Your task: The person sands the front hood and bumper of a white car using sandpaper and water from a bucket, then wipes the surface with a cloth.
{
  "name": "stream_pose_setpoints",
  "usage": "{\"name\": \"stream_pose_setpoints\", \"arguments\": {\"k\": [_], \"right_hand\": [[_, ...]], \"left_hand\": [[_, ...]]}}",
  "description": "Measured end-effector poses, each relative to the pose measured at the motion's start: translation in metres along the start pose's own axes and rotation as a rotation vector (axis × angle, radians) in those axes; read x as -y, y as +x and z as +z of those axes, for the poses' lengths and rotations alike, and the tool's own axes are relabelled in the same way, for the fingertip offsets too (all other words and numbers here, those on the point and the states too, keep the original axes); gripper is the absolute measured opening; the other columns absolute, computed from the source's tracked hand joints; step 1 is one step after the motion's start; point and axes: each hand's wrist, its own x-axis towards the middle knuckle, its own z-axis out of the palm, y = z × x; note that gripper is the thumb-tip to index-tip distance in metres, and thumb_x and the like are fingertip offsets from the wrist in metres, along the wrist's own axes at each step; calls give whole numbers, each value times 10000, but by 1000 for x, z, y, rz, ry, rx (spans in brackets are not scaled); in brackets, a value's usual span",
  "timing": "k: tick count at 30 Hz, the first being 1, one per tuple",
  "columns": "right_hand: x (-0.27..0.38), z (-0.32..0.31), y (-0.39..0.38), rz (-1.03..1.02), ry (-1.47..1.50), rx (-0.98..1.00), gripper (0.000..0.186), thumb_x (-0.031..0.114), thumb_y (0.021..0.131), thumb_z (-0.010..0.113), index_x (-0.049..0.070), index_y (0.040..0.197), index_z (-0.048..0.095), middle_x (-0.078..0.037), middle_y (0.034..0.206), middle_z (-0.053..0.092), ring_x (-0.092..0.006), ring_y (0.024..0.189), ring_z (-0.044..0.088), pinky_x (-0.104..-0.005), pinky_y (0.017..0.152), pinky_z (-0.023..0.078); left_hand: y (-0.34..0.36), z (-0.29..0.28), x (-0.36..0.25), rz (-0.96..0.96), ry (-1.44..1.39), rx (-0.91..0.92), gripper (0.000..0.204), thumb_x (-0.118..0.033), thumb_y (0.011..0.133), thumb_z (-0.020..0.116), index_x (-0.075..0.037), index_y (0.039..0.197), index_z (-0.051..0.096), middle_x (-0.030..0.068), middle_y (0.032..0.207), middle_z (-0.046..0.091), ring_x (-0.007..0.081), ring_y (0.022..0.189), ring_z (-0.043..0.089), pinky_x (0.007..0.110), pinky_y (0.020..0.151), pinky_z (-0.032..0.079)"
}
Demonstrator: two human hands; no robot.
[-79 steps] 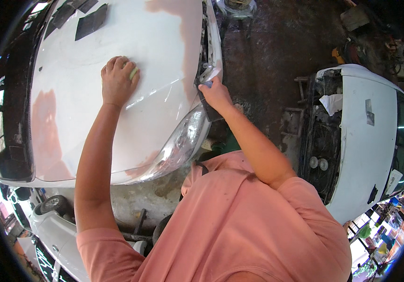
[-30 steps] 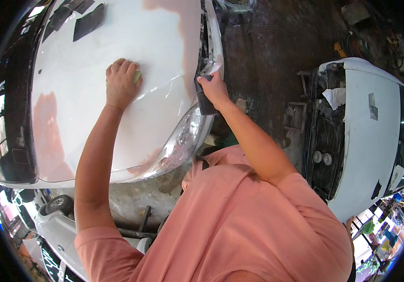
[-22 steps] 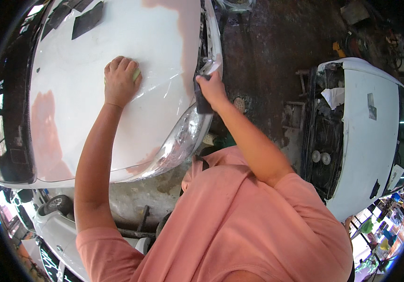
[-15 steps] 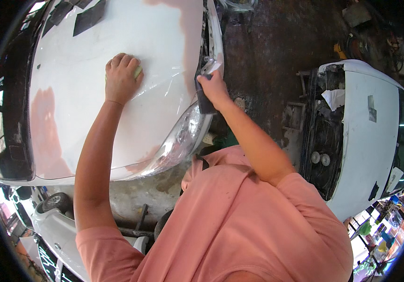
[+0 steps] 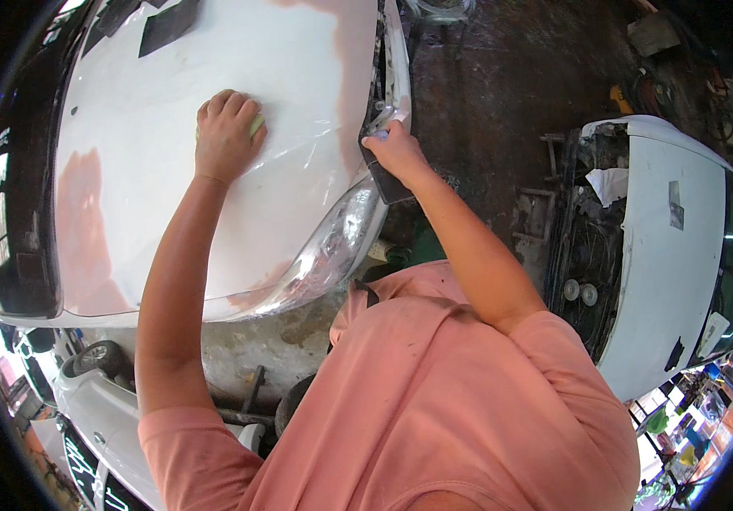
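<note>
In the head view, the left hand (image 5: 228,136) cups a pale-green block (image 5: 257,125) against the pink-patched white car hood (image 5: 149,183), while the right hand (image 5: 399,152) pinches, beside that hood, a flat black sheet (image 5: 394,186) that could drop if the pinch loosened.

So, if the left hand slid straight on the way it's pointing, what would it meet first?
The way looks free as far as the picture shows: the left hand would run over white hood, probably passing right of the dark sheets lying there, though the fisheye bend leaves the exact line unsure.
</note>
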Motion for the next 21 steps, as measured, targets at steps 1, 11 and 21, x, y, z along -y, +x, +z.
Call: {"name": "stream_pose_setpoints", "arguments": {"k": [1,11,21], "right_hand": [[-9,2,8,33,163,71,627,394,849,710,-33,1277,543,-340,1211,634,-465,1159,622,-487,1001,489],[3,1,0,-58,-197,-82,635,384,845,723,-78,1249,557,-293,1128,682,-408,1026,685,-459,922,519],[9,0,-2,-101,-259,-86,598,342,860,722,-84,1250,568,-292,1076,700,-415,1001,694,-451,908,531]], "left_hand": [[1,-1,-1,5,-1,-4,243,-193,820,704,-134,1041,621,33,1146,620,284,1240,524,484,1053,389],[1,1,1,-10,38,0,244,-193,818,715,-132,1038,628,27,1144,626,278,1232,534,476,1039,408],[0,1,0,-9,21,6,240,-184,814,722,-133,1031,632,24,1145,625,279,1236,532,479,1051,396]]}}
